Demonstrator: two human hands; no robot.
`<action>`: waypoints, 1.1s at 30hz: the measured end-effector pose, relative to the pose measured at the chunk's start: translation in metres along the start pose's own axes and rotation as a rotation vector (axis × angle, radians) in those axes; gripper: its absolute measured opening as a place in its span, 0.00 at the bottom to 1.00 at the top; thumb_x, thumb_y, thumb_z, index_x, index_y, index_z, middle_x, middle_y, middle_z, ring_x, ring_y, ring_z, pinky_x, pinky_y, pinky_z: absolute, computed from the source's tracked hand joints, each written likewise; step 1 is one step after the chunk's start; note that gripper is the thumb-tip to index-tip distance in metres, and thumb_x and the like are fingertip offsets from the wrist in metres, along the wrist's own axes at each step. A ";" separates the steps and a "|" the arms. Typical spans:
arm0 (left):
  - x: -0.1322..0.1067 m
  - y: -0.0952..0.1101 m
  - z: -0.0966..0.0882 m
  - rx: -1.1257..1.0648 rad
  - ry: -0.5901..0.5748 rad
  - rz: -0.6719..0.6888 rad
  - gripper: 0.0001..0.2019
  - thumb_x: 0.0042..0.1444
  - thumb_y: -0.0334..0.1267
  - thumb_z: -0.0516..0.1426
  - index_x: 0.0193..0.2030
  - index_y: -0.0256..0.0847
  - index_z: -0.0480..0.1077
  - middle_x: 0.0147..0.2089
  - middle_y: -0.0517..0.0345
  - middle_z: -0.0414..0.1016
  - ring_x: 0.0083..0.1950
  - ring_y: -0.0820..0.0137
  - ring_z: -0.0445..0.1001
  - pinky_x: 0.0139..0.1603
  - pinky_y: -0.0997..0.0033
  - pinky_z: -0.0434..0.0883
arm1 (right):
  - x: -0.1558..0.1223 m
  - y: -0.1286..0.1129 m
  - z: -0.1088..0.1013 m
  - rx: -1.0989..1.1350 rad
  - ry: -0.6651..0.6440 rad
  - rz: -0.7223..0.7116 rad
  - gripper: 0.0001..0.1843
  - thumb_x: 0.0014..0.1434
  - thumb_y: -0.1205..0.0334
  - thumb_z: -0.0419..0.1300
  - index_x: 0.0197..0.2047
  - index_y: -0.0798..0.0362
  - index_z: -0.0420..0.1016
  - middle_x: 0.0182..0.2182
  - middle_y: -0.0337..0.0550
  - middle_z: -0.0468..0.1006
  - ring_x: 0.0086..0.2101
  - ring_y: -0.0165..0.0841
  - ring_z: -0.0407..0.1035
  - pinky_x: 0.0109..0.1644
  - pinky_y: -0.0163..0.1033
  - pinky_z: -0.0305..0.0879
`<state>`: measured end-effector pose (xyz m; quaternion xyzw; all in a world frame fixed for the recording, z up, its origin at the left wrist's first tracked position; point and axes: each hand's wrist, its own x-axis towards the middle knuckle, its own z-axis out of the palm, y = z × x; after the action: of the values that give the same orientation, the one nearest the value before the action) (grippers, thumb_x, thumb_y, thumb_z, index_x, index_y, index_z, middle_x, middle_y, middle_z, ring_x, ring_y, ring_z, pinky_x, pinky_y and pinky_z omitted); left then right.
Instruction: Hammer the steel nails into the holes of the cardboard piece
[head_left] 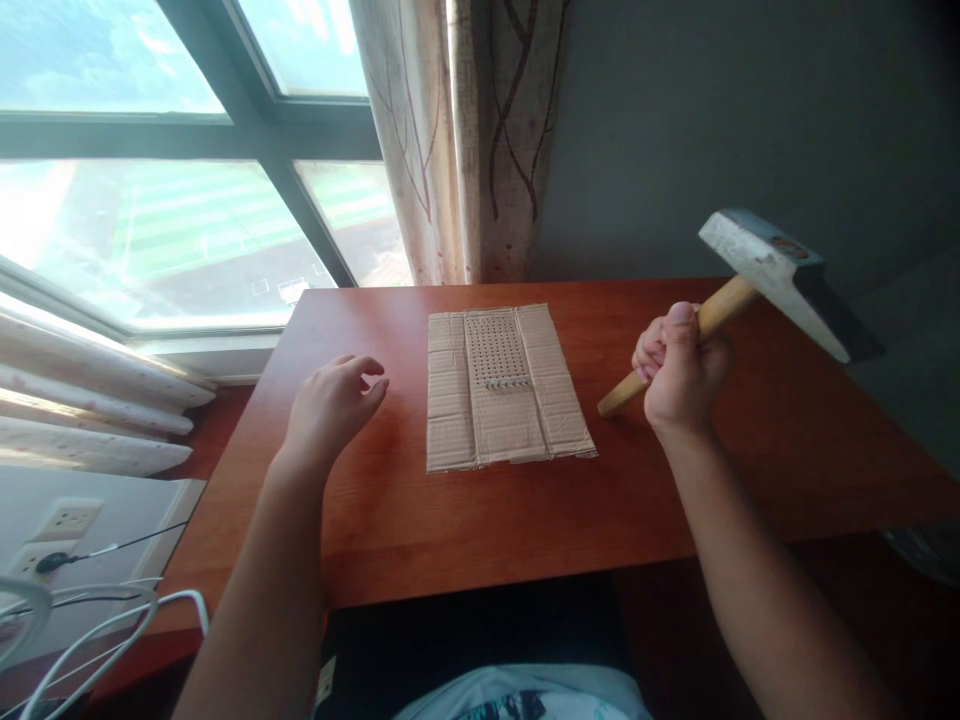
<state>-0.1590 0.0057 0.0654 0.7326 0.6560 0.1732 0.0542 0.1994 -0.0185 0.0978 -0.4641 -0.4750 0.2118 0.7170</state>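
Observation:
My right hand [681, 368] is wrapped round the wooden handle of a hammer [780, 275], raised above the right side of the red-brown table [390, 500], metal head pointing up and right. My left hand [334, 400] hovers over the table to the left of a flat cardboard piece [450, 400], fingers loosely curled and empty. The cardboard lies in the table's middle; its central strip is dotted with small holes, and a short row of nails [504, 382] stands across it.
A large window [150, 180] fills the left, with a patterned curtain [472, 140] in the corner behind the table. A grey wall rises at the back right. White cables [97, 620] and wall sockets [64, 520] sit low on the left.

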 end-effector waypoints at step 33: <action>-0.002 0.096 0.010 -0.736 0.155 0.311 0.03 0.52 0.31 0.62 0.35 0.37 0.75 0.27 0.61 0.73 0.26 0.78 0.68 0.27 0.78 0.66 | -0.003 -0.001 0.006 -0.036 0.066 -0.005 0.31 0.61 0.36 0.57 0.22 0.48 0.50 0.14 0.28 0.51 0.14 0.22 0.47 0.15 0.33 0.44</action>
<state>-0.0653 -0.0081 0.0853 0.7395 0.4340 0.4571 0.2363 0.1923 -0.0183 0.0979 -0.4822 -0.4560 0.1860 0.7245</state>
